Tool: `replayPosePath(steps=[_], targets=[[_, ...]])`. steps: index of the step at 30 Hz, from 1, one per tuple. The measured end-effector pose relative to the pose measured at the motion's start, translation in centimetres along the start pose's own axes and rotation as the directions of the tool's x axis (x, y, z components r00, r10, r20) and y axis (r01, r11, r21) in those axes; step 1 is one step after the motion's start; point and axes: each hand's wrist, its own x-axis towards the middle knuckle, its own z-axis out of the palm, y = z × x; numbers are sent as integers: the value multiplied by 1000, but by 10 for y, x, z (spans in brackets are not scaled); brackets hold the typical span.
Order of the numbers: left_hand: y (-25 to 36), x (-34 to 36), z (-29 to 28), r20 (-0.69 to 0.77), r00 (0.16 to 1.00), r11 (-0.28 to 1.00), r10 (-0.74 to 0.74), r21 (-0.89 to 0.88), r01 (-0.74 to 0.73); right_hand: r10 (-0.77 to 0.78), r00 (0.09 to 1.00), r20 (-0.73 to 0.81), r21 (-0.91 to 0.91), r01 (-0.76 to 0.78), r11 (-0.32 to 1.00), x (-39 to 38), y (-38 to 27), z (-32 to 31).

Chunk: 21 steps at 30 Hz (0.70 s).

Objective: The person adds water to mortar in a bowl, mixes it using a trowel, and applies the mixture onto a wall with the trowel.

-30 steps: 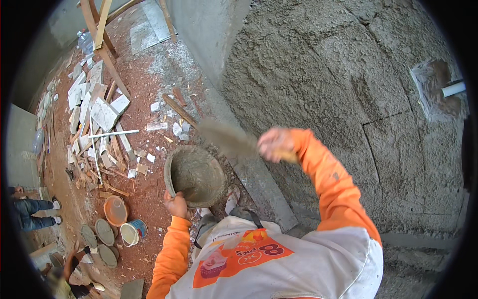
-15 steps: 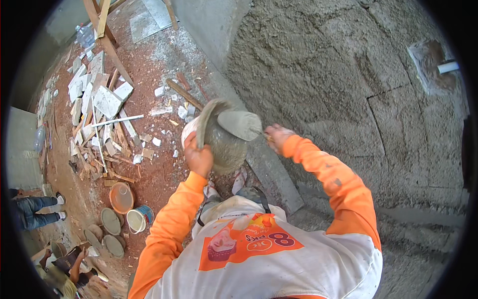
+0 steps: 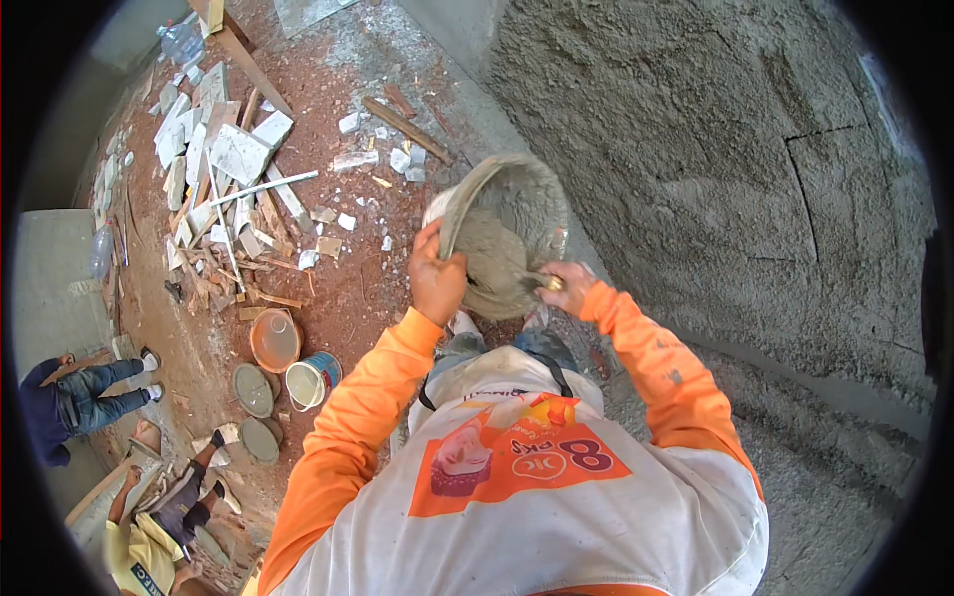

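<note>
**Trowel [image 3: 504, 254] dipping inside a mortar-caked bucket [image 3: 455, 211]**

The left hand [image 3: 437, 283] is clamping the bucket's left rim. The right hand [image 3: 569, 288], at the bucket's lower right, is wrapping closed fingers around the trowel's handle [image 3: 550, 283]. The blade [image 3: 487, 241] is lying within the bucket. Compared with half a second earlier, it is reaching deeper, and the right hand is sitting nearer the rim.

Bucket [image 3: 459, 204] as barrier between hands [image 3: 438, 283]

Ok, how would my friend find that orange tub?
Start at the heap of boards on the red dirt. Just below it in the picture, beside a blue-sided bucket, is the round tub. Among its neighbours, it alone is orange.
</note>
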Motion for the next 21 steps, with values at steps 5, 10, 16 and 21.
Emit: replayPosePath(steps=[5, 10, 16, 21], targets=[[-39, -23, 17, -83, 939, 885, -333, -370, 281, 294, 920, -260, -414, -381, 827, 8, 33, 30], [-152, -56, -4, -326, 924, 974, -201, 31, 223, 101, 943, -316, -406, -231, 884, -6, -23, -14], [-109, -81, 0, -299, 846, 894, -442, -226, 387, -138, 872, 470, 403, -73, 913, -14, -45, -135], [-81, -92, 20, -300, 863, 881, -405, -380, 282, 444, 776, -448, 244, -371, 896, -4, 27, -269]])
